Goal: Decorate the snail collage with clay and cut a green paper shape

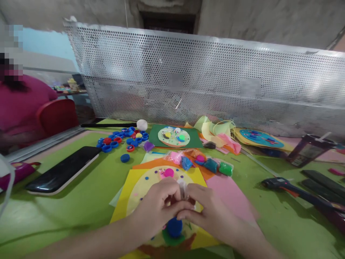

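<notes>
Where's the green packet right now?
In the head view, the green packet sits right of centre, immediately right of a blue packet and beyond the right hand.

Soft, rather dim light leaves pale glare on the perforated metal screen [215,79] and faint shadows on the green worktop [88,205]. Wide-angle distortion stretches the edges; the fingers [199,192] look slightly smeared, and square patches [175,82] are pixelated.

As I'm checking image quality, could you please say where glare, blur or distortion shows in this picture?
Head view: pale sheen on the perforated panel; head view: blur on the small pale item between left hand and right hand; head view: the dark cup leans outward near the right edge, perhaps from lens stretch.
</notes>
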Action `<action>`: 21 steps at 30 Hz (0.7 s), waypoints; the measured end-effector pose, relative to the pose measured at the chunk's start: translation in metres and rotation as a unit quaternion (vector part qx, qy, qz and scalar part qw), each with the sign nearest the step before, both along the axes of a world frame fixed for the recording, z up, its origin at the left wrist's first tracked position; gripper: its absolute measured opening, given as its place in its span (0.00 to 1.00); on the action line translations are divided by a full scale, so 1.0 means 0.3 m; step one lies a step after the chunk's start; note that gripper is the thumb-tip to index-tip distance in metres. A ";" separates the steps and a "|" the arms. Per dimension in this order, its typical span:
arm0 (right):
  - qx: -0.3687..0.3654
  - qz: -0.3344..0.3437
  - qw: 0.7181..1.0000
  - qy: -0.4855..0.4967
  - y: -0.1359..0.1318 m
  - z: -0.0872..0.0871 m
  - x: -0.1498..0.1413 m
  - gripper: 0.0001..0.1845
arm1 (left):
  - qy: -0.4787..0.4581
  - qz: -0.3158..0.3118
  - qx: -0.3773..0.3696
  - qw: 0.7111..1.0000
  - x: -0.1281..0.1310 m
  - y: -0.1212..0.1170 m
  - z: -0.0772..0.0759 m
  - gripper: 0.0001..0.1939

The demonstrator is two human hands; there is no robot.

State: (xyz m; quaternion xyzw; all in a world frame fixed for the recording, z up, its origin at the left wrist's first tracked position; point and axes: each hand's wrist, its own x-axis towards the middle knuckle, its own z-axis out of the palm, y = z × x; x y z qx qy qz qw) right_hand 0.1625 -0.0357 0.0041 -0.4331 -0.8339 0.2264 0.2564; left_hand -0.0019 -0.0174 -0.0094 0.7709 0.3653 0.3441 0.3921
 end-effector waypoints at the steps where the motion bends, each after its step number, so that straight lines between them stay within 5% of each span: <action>1: -0.010 0.005 1.000 0.007 0.001 0.005 0.000 0.14 | -0.014 -0.009 -0.022 1.000 0.001 0.001 0.002 0.18; 7: -0.074 0.046 0.995 0.052 0.001 0.046 0.016 0.14 | -0.104 -0.079 -0.082 0.988 -0.007 0.016 0.011 0.17; 16: -0.115 0.051 0.987 0.103 -0.006 0.032 0.020 0.15 | -0.041 -0.061 -0.030 0.997 -0.010 0.009 0.032 0.13; 21: -0.073 -0.019 0.977 0.199 -0.005 0.040 0.030 0.13 | -0.062 -0.033 -0.050 0.996 -0.023 -0.001 0.046 0.15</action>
